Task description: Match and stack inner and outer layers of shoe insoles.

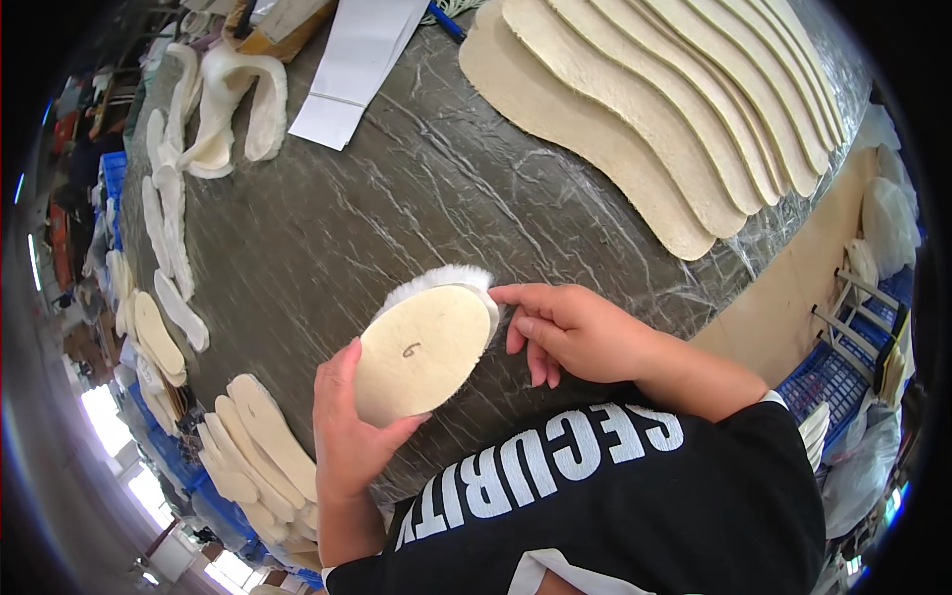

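Along the left edge of the frame lay cream insole cut-outs (pixel 260 434) in loose stacks, with curled fleece strips (pixel 223 109) in the upper left on the dark, wrinkled table covering (pixel 327 238). Just left of centre the left hand (pixel 347 436) was clamped on the lower left rim of a fleece-backed oval insole (pixel 421 349) — thumb over its flat cream face, fingers behind it. The insole sat between both hands, tilted, white fleece showing along its upper edge. The right hand (pixel 570 332) touched its right edge, fingertips pinching the rim, the other fingers curled loosely. At upper centre lay a flat white folded sheet (pixel 357 69) beside a brown cardboard box (pixel 283 25). Upper right — a fanned row of long cream insole blanks (pixel 654 109).
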`<state>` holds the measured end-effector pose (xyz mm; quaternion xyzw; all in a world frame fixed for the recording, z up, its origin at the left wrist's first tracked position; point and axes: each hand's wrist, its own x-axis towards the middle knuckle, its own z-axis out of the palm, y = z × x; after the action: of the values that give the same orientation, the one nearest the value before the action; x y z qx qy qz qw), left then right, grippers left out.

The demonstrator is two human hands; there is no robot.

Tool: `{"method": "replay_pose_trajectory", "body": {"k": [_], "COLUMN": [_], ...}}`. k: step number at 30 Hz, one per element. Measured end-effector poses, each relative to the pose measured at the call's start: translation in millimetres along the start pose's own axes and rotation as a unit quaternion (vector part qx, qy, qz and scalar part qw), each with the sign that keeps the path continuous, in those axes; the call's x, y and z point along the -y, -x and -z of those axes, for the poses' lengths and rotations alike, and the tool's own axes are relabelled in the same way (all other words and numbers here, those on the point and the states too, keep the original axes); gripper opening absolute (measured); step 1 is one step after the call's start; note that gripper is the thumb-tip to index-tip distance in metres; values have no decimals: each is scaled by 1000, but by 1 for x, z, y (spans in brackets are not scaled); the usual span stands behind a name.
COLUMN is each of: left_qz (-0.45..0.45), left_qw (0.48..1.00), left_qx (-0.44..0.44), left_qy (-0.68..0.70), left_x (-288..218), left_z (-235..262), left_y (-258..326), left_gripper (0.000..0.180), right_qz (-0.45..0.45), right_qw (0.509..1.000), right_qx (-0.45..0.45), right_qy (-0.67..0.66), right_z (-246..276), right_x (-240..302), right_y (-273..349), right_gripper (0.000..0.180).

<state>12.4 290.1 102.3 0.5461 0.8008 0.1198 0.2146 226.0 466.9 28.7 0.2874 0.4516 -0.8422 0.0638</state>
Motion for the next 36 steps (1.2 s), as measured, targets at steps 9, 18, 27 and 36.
{"method": "replay_pose_trajectory", "body": {"k": [9,18,27,36], "left_qz": [-23,-8,-21,-32], "left_qw": [1000,1000,999,999], "left_qx": [8,14,25,30], "left_qy": [11,17,1,-30], "left_x": [7,5,6,3], "left_z": [-7,-10,-10,-13], "left_y": [-4,-4,-9,-17], "left_gripper": [97,96,100,100], "right_qz": [-1,-3,18,8], "right_qw": [999,999,998,998], "right_qx": [28,28,24,32], "right_qy": [-39,-44,-48,-62], "right_z": [4,4,4,7], "right_x": [3,2,-1,0], "right_y": [1,1,-1,-1], "right_gripper": [41,41,42,40]}}
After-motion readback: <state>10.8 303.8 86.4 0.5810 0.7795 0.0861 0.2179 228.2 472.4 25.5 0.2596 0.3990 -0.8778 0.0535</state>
